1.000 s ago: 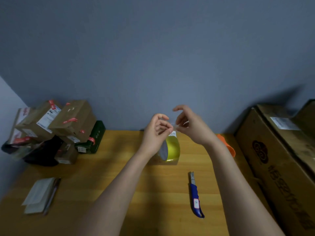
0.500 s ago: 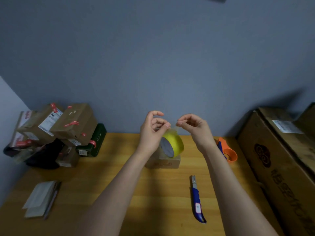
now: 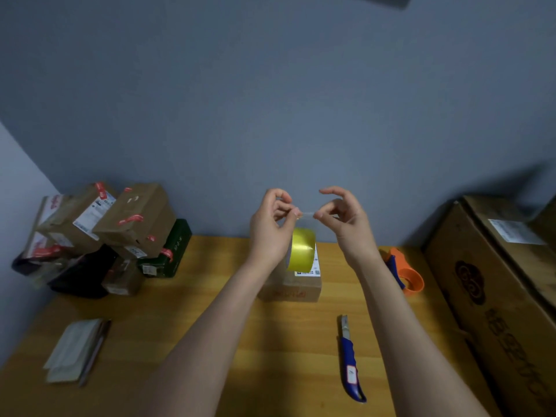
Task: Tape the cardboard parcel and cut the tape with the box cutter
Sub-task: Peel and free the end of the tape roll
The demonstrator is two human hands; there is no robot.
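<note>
A small cardboard parcel with a white label lies on the wooden table, mid-back. Above it hangs a yellowish roll of tape, dangling from its free end. My left hand and my right hand each pinch that clear tape end between thumb and fingers, held level a short span apart. A blue-handled box cutter lies on the table to the front right, blade end pointing away from me, touched by neither hand.
A pile of taped parcels sits at the back left. Folded papers with a pen lie at the front left. An orange tape dispenser stands beside large cardboard boxes on the right. A grey wall rises behind.
My hands have drawn apart, stretching the tape end between them. The roll swung from tilted to hanging straight below, and the parcel under it has come into view.
</note>
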